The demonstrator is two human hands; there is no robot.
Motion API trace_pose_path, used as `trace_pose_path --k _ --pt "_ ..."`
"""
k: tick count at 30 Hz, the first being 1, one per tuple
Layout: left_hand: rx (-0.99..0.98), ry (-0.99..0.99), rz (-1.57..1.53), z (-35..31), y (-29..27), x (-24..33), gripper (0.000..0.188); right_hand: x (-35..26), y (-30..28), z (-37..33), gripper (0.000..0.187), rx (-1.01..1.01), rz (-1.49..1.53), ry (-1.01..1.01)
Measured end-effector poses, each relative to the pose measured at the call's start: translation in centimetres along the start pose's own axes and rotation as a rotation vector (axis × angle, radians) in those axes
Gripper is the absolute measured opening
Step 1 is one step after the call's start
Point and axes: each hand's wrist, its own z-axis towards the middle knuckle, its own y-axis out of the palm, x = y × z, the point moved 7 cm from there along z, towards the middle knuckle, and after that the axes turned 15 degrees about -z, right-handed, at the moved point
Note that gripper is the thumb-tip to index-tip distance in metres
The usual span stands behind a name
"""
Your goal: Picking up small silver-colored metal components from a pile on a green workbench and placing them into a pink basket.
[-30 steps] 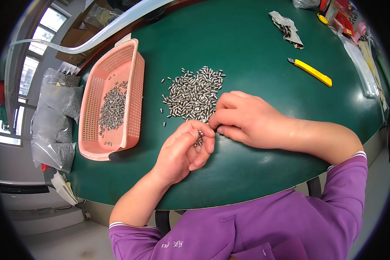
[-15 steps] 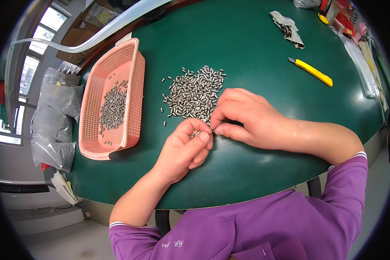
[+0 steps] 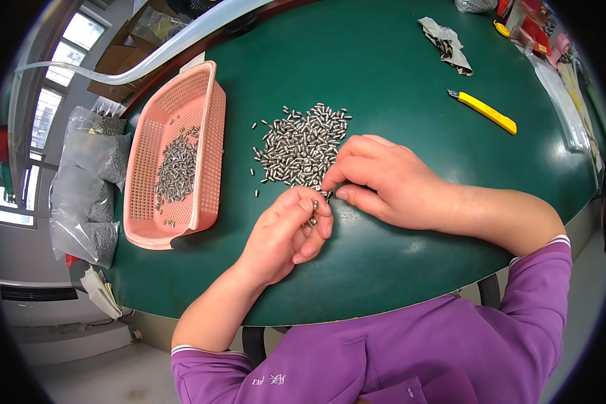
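Note:
A pile of small shiny metal pins [image 3: 303,145] lies on the green table top, just beyond my hands. My left hand [image 3: 286,229] is curled, palm up, around several of these metal pins [image 3: 312,219]. Over the near edge of the pile, my right hand [image 3: 384,182] has its thumb and forefinger bent toward each other, a little apart, by some pins beside the left fingertips. Whether a pin sits between those right fingertips is too small to tell. Left of the pile stands a pink perforated plastic basket [image 3: 212,135] with more metal pins [image 3: 177,165] inside.
Clear plastic bags of small metal parts [image 3: 91,182] stand along the table's left edge. A yellow utility knife [image 3: 488,114] and a crumpled wrapper [image 3: 446,44] lie at the far right. Plastic sheets [image 3: 559,101] and other items crowd the right edge. A pale curved tube [image 3: 148,60] crosses the far left.
My left fingers have loosened, so more pins show in the palm. The right thumb and forefinger have parted slightly and shifted away from the left fingertips.

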Motion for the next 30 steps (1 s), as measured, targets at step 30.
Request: trace_pose_path --k 30 --pt "0.062 -0.011 0.089 -0.3 -0.2 -0.5 0.016 -1.1 0.3 0.1 0.011 -0.025 0.229 -0.032"
